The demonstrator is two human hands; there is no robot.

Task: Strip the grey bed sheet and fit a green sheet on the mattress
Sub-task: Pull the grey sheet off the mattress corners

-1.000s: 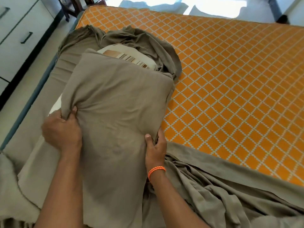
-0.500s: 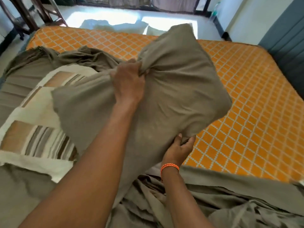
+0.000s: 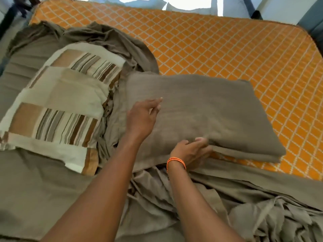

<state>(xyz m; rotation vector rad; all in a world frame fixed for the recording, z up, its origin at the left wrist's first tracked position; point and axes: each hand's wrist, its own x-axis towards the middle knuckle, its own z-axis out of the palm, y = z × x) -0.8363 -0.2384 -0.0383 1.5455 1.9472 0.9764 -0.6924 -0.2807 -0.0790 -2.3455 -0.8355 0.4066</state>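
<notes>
Landmark: the grey pillow (image 3: 201, 109), lying flat, partly on the bare orange mattress (image 3: 227, 49) and partly on the loosened grey sheet (image 3: 43, 198).
Left hand (image 3: 141, 117): rests on the pillow's left part, fingers stretched out loosely and slightly spread, gripping nothing.
Right hand (image 3: 190, 151): at the pillow's near edge, fingers loosely bent against the fabric; whether they pinch the edge or just touch it, I cannot tell. An orange bracelet (image 3: 175, 162) sits on its wrist.
Grey sheet: pulled off the mattress on the pillow's far and right sides, bunched in folds just behind the pillow and in a crumpled heap nearer the camera than the pillow; to the pillow's left it lies flatter.
Striped pillow (image 3: 59, 109): just left of the grey pillow, cream with brown and tan striped patches, lying on the grey sheet.
Mattress: orange with a pale diamond pattern, uncovered beyond and to the right of the pillow.
</notes>
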